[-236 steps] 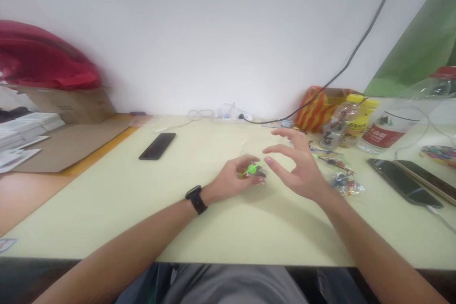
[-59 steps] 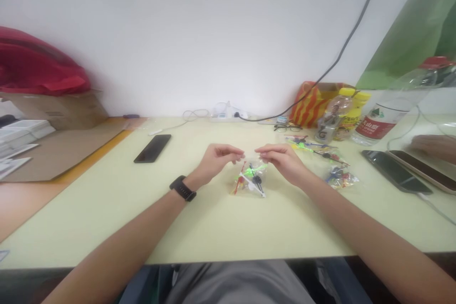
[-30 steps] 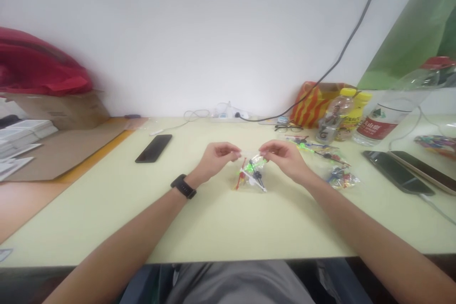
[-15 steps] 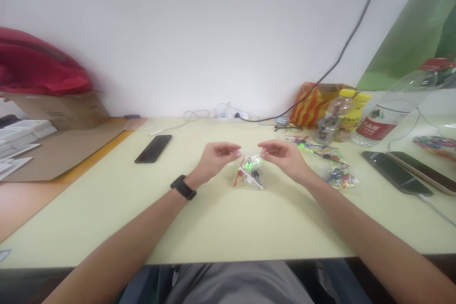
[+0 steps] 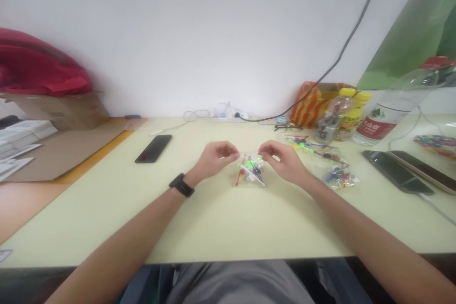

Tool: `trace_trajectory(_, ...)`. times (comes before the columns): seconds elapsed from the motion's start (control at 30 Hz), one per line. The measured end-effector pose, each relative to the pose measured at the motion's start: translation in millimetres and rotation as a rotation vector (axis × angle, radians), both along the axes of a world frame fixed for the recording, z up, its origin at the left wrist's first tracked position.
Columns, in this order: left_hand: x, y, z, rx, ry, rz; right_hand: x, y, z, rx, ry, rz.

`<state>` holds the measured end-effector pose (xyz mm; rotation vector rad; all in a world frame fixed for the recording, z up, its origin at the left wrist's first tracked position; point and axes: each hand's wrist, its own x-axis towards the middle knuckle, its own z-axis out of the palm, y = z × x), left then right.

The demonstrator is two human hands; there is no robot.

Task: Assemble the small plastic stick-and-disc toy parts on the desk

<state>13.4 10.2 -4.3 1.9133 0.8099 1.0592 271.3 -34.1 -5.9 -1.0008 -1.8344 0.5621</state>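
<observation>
Pale table (image 5: 221,228) against a white wall (image 5: 160,47), and between our hands we've got a clear bag (image 5: 253,169) of skinny plastic bits (image 5: 251,175): red, white, neon green, dark blue. Small bottle (image 5: 329,118) reads "G"; the big bottle (image 5: 394,99) has a red label (image 5: 375,128) too blurry for us. Our left hand (image 5: 215,159) and right hand (image 5: 284,164) face each other, fingers curled, both pinching the bag's top edge with hardly any gap.

Your pale table (image 5: 249,228) carries a phone (image 5: 153,148) at your left, glasses (image 5: 288,128) toward the back, and small bags (image 5: 341,178), bottles (image 5: 383,124) and two more phones (image 5: 395,171) at your right.
</observation>
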Motion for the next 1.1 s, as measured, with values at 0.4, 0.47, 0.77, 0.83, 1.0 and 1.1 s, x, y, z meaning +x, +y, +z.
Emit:
trace_trajectory(0.4,1,-7,4.2,-0.070,-0.100,0.010,0,-5,1.7,0.119,0.070,0.009)
trace_trajectory(0.47,4,-10,4.2,-0.099,-0.132,0.003,-1,-9,4.7,0.114,0.064,-0.002)
trace_trajectory(0.77,9,-17,13.1,0.107,0.067,-0.078,-6,-12,14.0,-0.078,-0.011,0.072)
trace_trajectory(0.83,9,-18,15.6,0.109,0.109,-0.108,-6,-11,12.8,-0.086,-0.002,0.069)
trace_trajectory(1.0,9,-18,14.9,0.080,0.134,-0.119,-7,-12,10.7,-0.142,-0.011,0.081)
trace_trajectory(1.1,10,-19,12.8,0.082,0.153,-0.108,-6,-12,10.8,-0.183,-0.081,0.146)
